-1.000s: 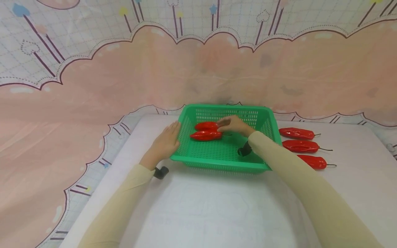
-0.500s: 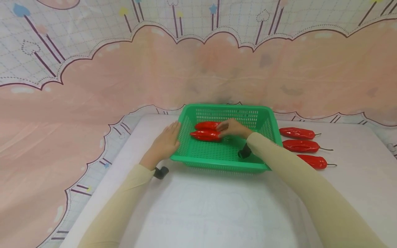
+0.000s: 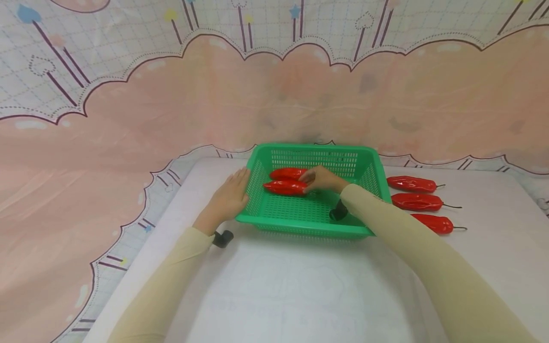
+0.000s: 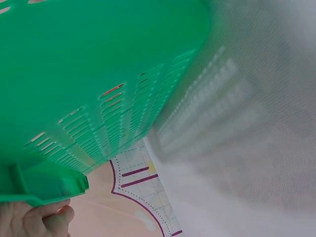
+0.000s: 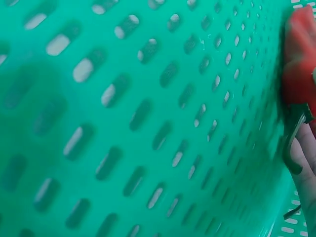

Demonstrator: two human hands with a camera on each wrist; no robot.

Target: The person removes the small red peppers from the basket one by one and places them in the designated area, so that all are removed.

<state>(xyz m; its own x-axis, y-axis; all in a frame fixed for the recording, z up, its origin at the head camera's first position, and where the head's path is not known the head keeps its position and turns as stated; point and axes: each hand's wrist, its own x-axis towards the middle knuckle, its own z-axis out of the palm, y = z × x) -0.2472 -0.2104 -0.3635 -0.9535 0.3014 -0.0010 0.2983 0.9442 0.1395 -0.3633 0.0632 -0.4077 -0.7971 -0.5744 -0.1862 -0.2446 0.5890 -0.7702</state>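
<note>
A green plastic basket [image 3: 306, 226] with slotted walls holds two red chili peppers lying side by side near its left end. My right hand [image 3: 322, 179] reaches inside and pinches the nearer chili pepper [image 3: 284, 187] at its stem end; the farther chili pepper [image 3: 286, 173] lies just behind it. In the right wrist view, a red chili pepper [image 5: 299, 59] shows at the right edge with its green stem by my fingers [image 5: 307, 145]. My left hand [image 3: 228, 196] rests against the basket's left rim, fingers straight. The left wrist view shows its fingertips [image 4: 47, 219] just beneath the rim [image 4: 49, 197].
Three more chili peppers lie on the white table [image 3: 291, 286] right of the basket: a far one [image 3: 411, 184], a middle one [image 3: 416, 202] and a near one [image 3: 433, 223], partly hidden by basket and sleeve. A cloud-patterned cloth [image 3: 214, 105] hangs behind.
My right hand has shifted slightly toward me, from the farther chili pepper's end to the nearer one's. The left hand and the basket have stayed put.
</note>
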